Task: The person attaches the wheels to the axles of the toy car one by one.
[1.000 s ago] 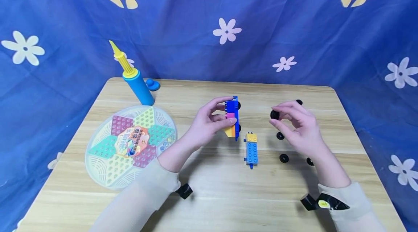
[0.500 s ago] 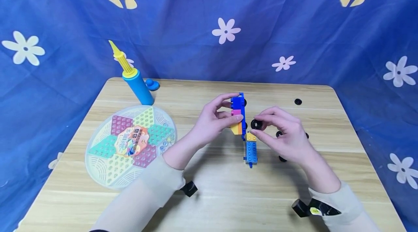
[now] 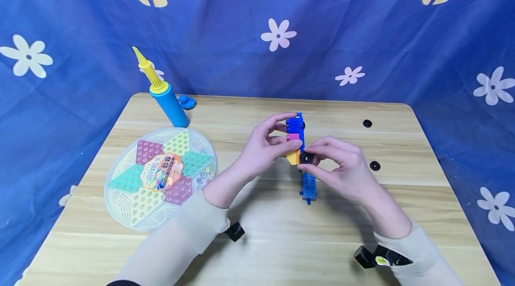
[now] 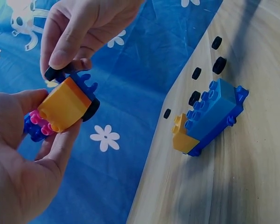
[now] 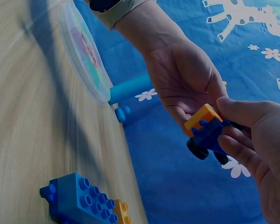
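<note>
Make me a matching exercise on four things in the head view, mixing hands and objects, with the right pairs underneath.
Column one
1. Left hand
2. Right hand
3. Pump
4. Game board

Column two
A. Pinches a black wheel
B. Flat on the table, star-patterned
C. Grips the toy car
D. Blue below, yellow above

Pairs: 1-C, 2-A, 3-D, 4-B
</note>
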A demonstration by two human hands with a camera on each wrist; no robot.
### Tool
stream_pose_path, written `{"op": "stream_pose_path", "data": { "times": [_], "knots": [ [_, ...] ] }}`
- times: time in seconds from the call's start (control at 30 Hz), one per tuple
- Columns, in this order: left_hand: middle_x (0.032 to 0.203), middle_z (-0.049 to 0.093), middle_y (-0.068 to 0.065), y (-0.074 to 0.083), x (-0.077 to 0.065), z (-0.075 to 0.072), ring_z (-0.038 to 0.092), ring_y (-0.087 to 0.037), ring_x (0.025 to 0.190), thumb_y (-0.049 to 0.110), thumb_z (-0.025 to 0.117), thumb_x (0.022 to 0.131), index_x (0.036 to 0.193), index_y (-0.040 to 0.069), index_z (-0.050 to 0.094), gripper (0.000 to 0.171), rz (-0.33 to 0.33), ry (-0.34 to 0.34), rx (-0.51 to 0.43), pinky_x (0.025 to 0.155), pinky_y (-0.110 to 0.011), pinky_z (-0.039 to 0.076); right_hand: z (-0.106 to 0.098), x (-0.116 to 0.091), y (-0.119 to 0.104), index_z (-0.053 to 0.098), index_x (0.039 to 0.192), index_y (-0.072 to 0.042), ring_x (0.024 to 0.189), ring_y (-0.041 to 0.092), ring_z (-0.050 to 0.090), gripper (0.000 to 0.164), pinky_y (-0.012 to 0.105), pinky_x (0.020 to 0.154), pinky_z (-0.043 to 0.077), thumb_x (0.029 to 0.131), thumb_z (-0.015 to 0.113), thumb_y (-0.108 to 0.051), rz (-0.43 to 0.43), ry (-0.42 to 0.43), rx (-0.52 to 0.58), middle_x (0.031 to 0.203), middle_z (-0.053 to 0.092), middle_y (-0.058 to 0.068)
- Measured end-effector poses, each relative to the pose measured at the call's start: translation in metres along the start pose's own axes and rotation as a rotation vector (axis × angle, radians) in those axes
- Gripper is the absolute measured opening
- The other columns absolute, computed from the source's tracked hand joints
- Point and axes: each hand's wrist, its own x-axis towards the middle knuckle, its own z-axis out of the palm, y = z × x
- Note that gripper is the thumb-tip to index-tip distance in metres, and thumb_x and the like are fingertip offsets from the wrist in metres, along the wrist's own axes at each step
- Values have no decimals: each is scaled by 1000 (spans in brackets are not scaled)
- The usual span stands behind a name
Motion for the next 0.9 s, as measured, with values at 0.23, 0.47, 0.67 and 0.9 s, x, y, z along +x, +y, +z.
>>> {"op": "stream_pose_path", "data": {
  "times": [0.23, 0.47, 0.67, 0.9],
  "knots": [
    [124, 60, -17, -2, -1, 1, 77, -31, 92, 8, 80, 96, 149, 22, 59, 58, 13, 3, 18, 60, -28, 57, 2, -3, 1, 82, 107, -6, 78, 9, 66, 37, 19, 69, 56, 73, 96, 2, 59, -13, -13, 95, 71, -5],
    [125, 60, -18, -5, -2, 1, 77, -32, 91, 6, 80, 96, 147, 22, 61, 57, 6, 7, 1, 64, -30, 61, 7, -6, 1, 82, 108, -3, 80, 10, 69, 35, 22, 74, 60, 76, 93, 4, 129, -17, 30, 93, 72, -4],
    [125, 61, -17, -6, -1, 1, 77, -32, 88, 9, 80, 96, 147, 24, 61, 56, -14, 16, 20, 70, -36, 64, 9, -6, 0, 81, 108, -1, 80, 14, 70, 35, 15, 68, 55, 75, 94, 4, 102, -2, -16, 93, 73, 0],
    [124, 61, -18, -9, -1, 1, 77, -33, 89, 5, 78, 97, 147, 21, 61, 55, -23, 24, -6, 78, -42, 65, 13, -4, -1, 81, 107, 0, 78, 14, 69, 35, 15, 65, 51, 74, 96, 0, 44, -8, -100, 93, 73, 2]
  ]
}}
